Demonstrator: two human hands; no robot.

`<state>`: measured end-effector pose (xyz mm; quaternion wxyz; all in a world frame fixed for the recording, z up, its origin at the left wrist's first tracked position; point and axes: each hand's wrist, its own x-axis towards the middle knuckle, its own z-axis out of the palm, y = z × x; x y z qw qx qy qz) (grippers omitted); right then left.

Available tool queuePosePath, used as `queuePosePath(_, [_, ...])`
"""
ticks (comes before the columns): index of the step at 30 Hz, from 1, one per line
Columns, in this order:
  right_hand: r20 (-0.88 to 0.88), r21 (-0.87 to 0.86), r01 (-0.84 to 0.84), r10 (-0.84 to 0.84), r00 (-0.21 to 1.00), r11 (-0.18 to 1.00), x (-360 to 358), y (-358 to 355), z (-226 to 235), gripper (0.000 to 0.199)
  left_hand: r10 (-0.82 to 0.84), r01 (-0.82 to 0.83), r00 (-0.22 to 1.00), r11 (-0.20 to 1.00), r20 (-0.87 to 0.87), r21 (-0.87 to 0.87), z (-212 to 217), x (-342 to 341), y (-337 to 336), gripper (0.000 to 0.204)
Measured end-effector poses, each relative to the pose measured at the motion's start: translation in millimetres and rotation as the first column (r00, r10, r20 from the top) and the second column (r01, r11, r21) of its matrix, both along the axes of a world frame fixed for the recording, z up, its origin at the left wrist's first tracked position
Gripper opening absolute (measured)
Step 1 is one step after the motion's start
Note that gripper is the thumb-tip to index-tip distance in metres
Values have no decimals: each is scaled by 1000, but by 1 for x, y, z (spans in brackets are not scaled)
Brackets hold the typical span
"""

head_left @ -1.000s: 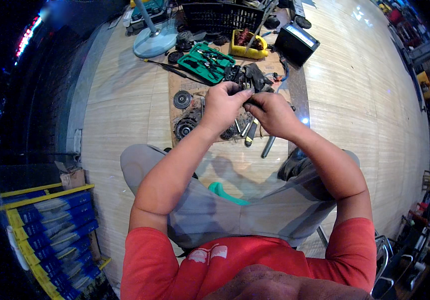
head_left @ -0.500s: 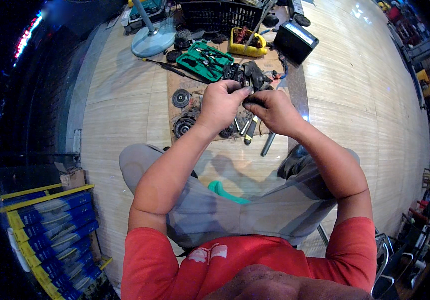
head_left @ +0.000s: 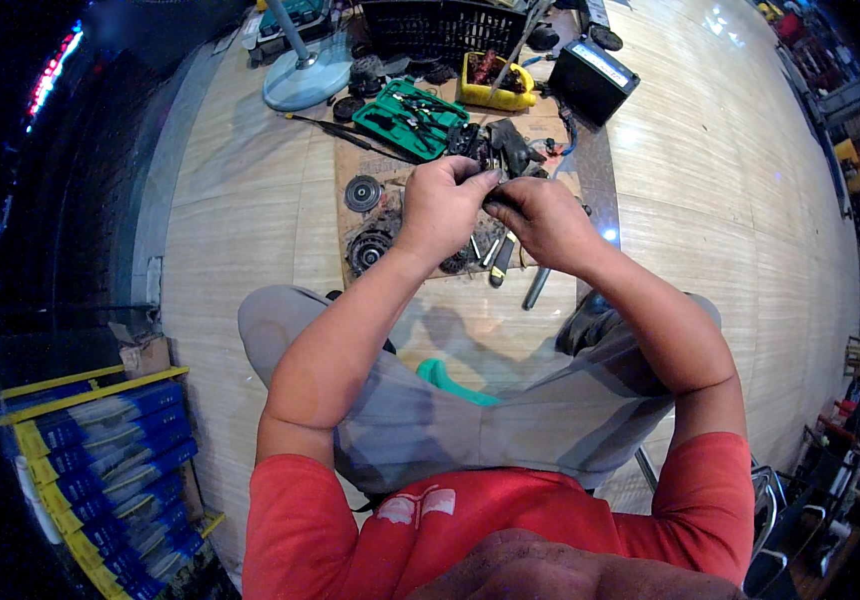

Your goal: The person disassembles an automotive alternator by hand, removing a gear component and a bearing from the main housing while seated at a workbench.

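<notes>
My left hand [head_left: 442,205] and my right hand [head_left: 548,222] are close together over a cardboard sheet [head_left: 350,160]. Both have thumb and fingers pinched, at a small dark piece mostly hidden between them; its kind cannot be made out. Just beyond the fingertips lie a dark, greasy mechanical part [head_left: 464,142] and a crumpled black rag or glove [head_left: 516,148]. Under and near my hands are a yellow-and-black handled tool [head_left: 502,262], a grey metal tube [head_left: 537,288] and a round black toothed part [head_left: 370,250]. A small pulley-like wheel [head_left: 362,194] sits left of my left hand.
An open green tool case [head_left: 412,120] lies beyond my hands. Further off are a yellow cut-open container [head_left: 495,85], a black battery-like box [head_left: 594,82], a black crate [head_left: 440,30] and a round stand base [head_left: 306,78]. A blue cable [head_left: 572,135] runs at the right.
Both hands stay nearly in place, with small shifts of the fingers. The view has moved very slightly; the surrounding things lie as before.
</notes>
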<state>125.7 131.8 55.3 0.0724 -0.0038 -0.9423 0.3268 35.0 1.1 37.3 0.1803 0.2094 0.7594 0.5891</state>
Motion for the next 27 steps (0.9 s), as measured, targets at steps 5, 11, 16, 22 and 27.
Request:
queuePosePath(5, [-3, 6, -3, 3, 1000, 1000, 1, -1, 1, 22, 29, -30, 999, 1000, -25, -2, -7, -2, 1, 26])
queuePosePath(11, [-58, 102, 14, -8, 998, 995, -1, -2, -7, 19, 28, -28, 1000, 999, -1, -20, 0, 3, 2, 19])
queuePosePath(16, [-55, 140, 17, -9, 998, 990, -2, 1, -13, 19, 69, -69, 998, 997, -15, -34, 1, 2, 3, 20])
queuePosePath(22, [-136, 209, 29, 0, 991, 978, -3, 1, -19, 20, 99, -100, 993, 995, -62, -15, 3, 2, 2, 23])
queuePosePath(27, [-104, 199, 57, -37, 994, 978, -2, -2, -13, 21, 187, -188, 981, 982, 40, 5, 0, -3, 1, 27])
